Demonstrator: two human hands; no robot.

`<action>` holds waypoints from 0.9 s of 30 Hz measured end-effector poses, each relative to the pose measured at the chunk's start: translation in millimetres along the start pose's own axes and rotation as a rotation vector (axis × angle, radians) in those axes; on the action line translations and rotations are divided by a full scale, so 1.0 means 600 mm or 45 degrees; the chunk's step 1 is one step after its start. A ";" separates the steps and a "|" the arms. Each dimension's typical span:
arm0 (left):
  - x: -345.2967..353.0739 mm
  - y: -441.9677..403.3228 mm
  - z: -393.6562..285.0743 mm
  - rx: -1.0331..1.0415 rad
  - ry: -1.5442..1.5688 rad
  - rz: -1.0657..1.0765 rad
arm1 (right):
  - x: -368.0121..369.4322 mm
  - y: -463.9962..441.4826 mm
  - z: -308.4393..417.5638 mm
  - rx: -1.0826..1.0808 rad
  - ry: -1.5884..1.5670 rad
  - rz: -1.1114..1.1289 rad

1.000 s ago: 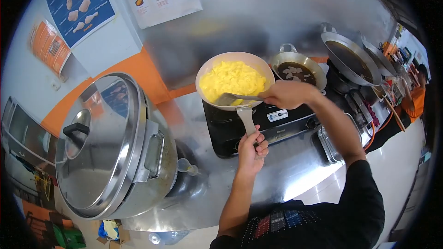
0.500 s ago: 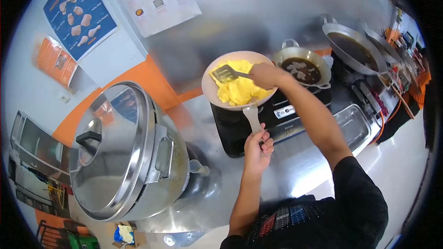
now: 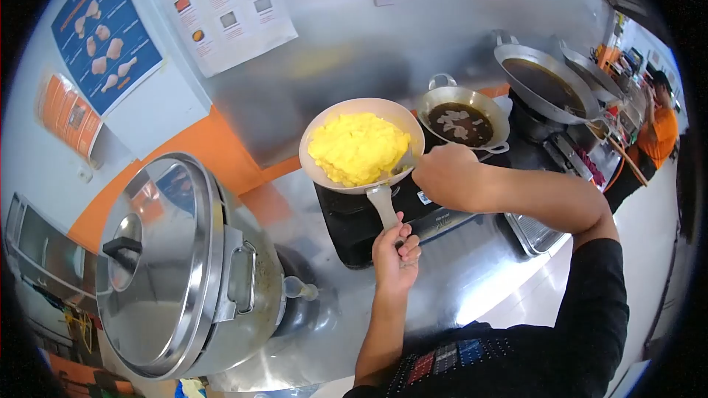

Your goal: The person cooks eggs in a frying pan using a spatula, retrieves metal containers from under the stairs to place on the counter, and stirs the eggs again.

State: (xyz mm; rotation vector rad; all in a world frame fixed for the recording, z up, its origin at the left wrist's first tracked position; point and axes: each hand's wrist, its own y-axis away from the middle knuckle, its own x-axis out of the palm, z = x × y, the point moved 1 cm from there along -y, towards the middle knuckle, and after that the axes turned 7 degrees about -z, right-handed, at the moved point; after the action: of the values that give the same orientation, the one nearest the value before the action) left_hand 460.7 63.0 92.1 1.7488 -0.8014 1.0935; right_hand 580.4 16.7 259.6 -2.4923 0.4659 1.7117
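Yellow scrambled egg [image 3: 358,147] lies heaped in a light-coloured frying pan [image 3: 313,166] over the black stove [image 3: 343,228]. My left hand [image 3: 396,258] is closed round the pan's handle [image 3: 383,206]. At the pan's right edge, my right hand [image 3: 448,177] is closed on the spatula [image 3: 402,169]; its handle is hidden by the fist and its blade shows only in part, low in the pan beside the egg. A small wok [image 3: 461,124] with dark liquid and pale pieces stands just behind my right hand.
A large lidded steel pot [image 3: 169,265] fills the left of the steel counter [image 3: 324,339]. Bigger woks [image 3: 546,81] with dark oil stand at the back right. A metal tray [image 3: 535,234] lies beyond my right forearm. A person in orange [image 3: 656,133] stands far right.
The spatula and my right hand went to the pan's far left part, then came back to its right edge. The egg is now gathered in a mound. My left hand keeps its grip.
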 end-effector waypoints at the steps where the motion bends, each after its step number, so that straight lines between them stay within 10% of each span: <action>1: -0.002 0.001 0.000 0.002 0.015 0.009 | 0.017 -0.013 -0.005 0.038 0.017 -0.039; 16: -0.015 0.007 -0.021 -0.106 -0.295 -0.082 | 0.118 -0.264 -0.154 -0.295 0.335 -0.814; 22: -0.005 0.016 -0.022 -0.064 -0.303 -0.102 | 0.076 -0.244 -0.100 -0.766 0.479 -0.708; 27: -0.011 0.017 -0.023 -0.057 -0.226 -0.096 | 0.015 -0.124 -0.094 -0.575 0.416 -0.538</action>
State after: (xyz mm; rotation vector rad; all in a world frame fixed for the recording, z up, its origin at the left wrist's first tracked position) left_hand 444.7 72.4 92.7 1.8411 -0.8536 0.8729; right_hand 655.8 72.3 264.4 -2.9042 -0.4632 1.3631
